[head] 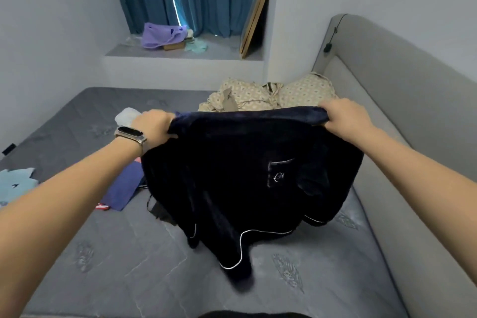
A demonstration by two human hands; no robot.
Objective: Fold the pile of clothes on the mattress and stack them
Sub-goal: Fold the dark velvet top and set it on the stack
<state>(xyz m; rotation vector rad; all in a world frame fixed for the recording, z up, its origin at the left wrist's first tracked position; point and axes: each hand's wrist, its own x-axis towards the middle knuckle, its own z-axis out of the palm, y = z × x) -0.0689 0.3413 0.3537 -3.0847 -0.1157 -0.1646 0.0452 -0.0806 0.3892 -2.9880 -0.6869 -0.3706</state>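
Note:
A dark navy velvet pyjama top (240,175) with white piping and a small chest pocket hangs spread out above the grey mattress (108,261). My left hand (154,124) grips its upper left corner and my right hand (343,115) grips its upper right corner. Its lower hem droops onto the mattress. Behind it lies a crumpled beige patterned garment (271,95). A blue-purple garment (124,188) lies flat to the left, partly hidden by the top. A white garment (126,115) shows behind my left hand.
A light blue garment (15,183) lies at the mattress's left edge. The padded grey headboard (402,116) runs along the right. A window ledge (180,51) with a purple bag (160,35), teal curtains and a leaning wooden frame (254,20) is at the back.

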